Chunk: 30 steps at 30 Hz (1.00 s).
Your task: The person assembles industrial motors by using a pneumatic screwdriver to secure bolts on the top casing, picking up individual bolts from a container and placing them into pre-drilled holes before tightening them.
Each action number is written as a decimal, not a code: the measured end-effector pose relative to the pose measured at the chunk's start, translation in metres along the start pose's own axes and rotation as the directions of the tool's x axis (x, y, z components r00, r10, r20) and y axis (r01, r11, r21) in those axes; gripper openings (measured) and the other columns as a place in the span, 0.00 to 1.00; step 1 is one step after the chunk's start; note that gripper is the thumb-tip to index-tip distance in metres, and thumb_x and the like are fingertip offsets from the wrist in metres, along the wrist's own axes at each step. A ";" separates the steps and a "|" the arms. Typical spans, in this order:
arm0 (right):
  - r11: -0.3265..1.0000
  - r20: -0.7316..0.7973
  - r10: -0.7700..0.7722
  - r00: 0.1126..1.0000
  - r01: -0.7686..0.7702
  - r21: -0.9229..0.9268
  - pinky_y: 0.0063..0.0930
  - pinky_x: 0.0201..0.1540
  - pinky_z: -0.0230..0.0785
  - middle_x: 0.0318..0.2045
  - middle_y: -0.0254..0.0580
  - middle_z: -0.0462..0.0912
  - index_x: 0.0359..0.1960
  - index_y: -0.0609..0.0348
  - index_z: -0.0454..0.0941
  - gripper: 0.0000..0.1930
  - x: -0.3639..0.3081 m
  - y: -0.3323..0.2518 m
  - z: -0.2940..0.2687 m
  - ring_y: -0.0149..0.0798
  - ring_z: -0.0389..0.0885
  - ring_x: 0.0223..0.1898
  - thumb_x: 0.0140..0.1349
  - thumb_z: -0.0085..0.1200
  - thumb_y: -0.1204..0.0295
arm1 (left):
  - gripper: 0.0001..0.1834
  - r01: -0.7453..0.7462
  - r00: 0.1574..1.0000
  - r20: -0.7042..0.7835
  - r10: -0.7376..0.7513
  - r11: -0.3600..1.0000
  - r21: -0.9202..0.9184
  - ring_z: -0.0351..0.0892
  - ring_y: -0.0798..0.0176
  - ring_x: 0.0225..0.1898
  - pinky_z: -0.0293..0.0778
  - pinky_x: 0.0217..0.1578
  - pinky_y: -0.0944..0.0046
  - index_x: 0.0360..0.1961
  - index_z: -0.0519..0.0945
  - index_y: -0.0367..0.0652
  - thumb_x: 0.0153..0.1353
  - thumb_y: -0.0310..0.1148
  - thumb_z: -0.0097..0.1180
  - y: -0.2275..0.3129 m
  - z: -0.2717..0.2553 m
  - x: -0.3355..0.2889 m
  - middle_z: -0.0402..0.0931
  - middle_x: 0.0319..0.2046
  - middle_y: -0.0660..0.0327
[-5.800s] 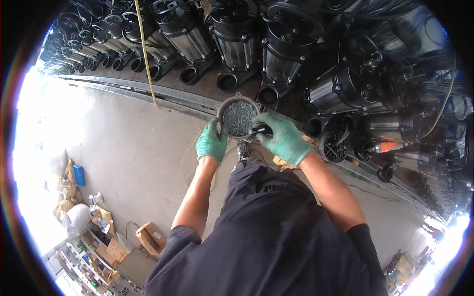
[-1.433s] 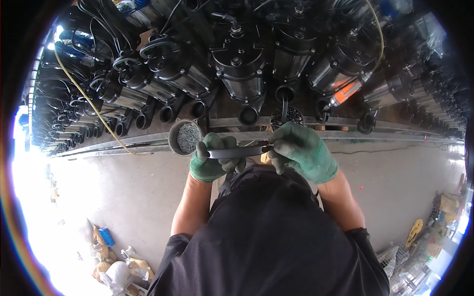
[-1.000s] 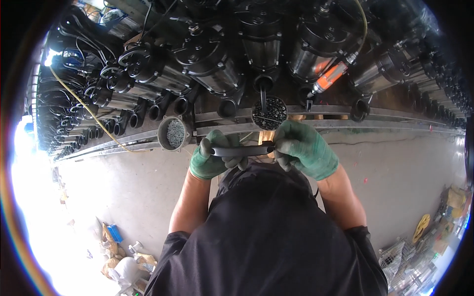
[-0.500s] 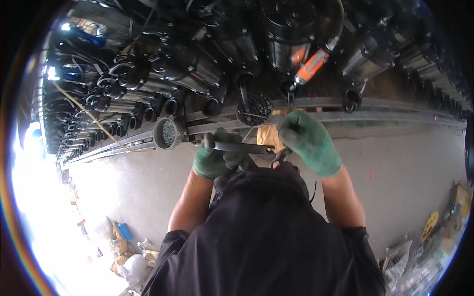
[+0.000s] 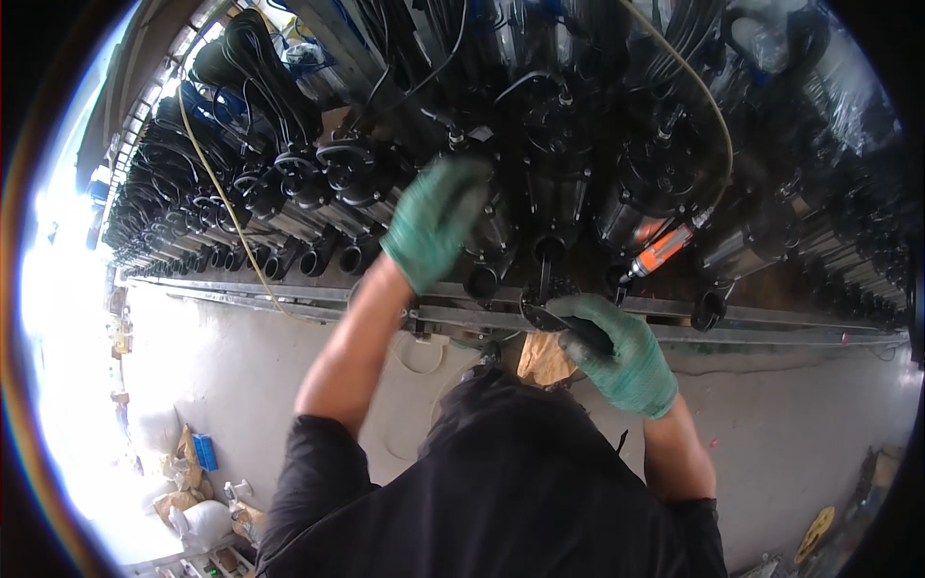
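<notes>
My left hand [image 5: 436,223], in a green glove with a dark palm, reaches over the top of a black and silver pump [image 5: 494,217]. Motion smears its fingers, so their grip does not show. Lower and to the right, my gloved right hand [image 5: 624,358] is closed around a black handle [image 5: 586,333], a flat bar mostly covered by the fingers. Beside this handle is a round dish [image 5: 530,306] of small dark parts, partly hidden by the hand. An orange power screwdriver [image 5: 662,252] leans against the neighbouring pump [image 5: 644,188], tip downward.
Pumps with coiled black cables [image 5: 260,72] stand in long rows to both sides. Metal rails [image 5: 771,323] run along their front. A yellow hose [image 5: 207,164] hangs at the left. Below the dish sits a brown paper-like package [image 5: 546,360]; bags [image 5: 202,525] lie at the lower left.
My left hand has let go of the black handle and moved up over a pump. The handle is now in my right hand. The view has shifted, showing more of the pumps.
</notes>
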State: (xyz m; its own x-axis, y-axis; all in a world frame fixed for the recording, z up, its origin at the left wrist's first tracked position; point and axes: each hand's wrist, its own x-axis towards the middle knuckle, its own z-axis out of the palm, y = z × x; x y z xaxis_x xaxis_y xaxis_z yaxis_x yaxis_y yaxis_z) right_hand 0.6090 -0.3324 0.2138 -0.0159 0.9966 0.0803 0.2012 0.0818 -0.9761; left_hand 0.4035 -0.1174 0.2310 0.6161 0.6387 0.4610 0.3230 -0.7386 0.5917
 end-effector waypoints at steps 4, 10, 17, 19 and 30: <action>0.999 -0.049 -0.007 0.999 0.005 -0.039 0.28 0.45 0.78 0.41 0.43 0.87 0.61 0.60 0.77 0.21 0.017 -0.019 0.016 0.32 0.85 0.39 0.66 0.57 0.80 | 0.25 -0.401 0.912 0.317 0.261 0.732 0.550 0.69 0.44 0.67 0.62 0.71 0.45 0.67 0.75 0.51 0.74 0.48 0.52 -0.047 -0.062 0.100 0.75 0.63 0.53; 0.999 -0.109 0.030 0.994 -0.026 0.039 0.24 0.47 0.77 0.43 0.35 0.85 0.60 0.61 0.77 0.20 0.047 -0.026 0.041 0.26 0.80 0.39 0.66 0.55 0.82 | 0.24 -0.288 0.605 0.759 -0.240 0.823 0.489 0.75 0.43 0.61 0.68 0.67 0.49 0.63 0.77 0.50 0.76 0.52 0.47 -0.092 -0.092 0.148 0.78 0.56 0.49; 0.997 -0.239 0.029 0.971 -0.011 0.073 0.23 0.43 0.76 0.45 0.37 0.87 0.59 0.61 0.78 0.18 0.076 -0.026 0.064 0.25 0.79 0.37 0.68 0.57 0.77 | 0.23 -0.148 0.543 0.839 -0.042 0.978 0.145 0.79 0.49 0.54 0.73 0.58 0.54 0.55 0.78 0.39 0.76 0.49 0.47 -0.143 -0.103 0.150 0.80 0.51 0.51; 0.993 -0.288 0.031 0.957 0.004 0.119 0.17 0.44 0.73 0.45 0.34 0.86 0.58 0.60 0.80 0.17 0.090 -0.032 0.067 0.22 0.76 0.38 0.69 0.54 0.80 | 0.22 -0.096 0.512 0.859 -0.017 0.992 0.076 0.80 0.50 0.52 0.73 0.56 0.55 0.53 0.78 0.39 0.76 0.48 0.47 -0.145 -0.104 0.154 0.82 0.48 0.53; 0.986 -0.730 -0.165 0.663 0.136 -0.099 0.35 0.50 0.78 0.40 0.54 0.88 0.55 0.59 0.81 0.14 0.278 0.004 0.093 0.46 0.89 0.43 0.69 0.56 0.74 | 0.22 -0.546 0.574 0.818 -0.041 0.725 0.419 0.84 0.45 0.47 0.76 0.51 0.50 0.62 0.77 0.50 0.73 0.47 0.53 -0.088 -0.103 0.156 0.86 0.44 0.56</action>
State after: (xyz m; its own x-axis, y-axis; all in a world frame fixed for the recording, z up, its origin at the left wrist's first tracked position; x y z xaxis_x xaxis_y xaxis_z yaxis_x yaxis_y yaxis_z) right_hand 0.5140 -0.0546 0.2137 0.6717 0.6466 0.3615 0.2927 0.2166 -0.9313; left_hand 0.3969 0.0695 0.3189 0.9281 0.2198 -0.3006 0.1986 -0.9750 -0.0998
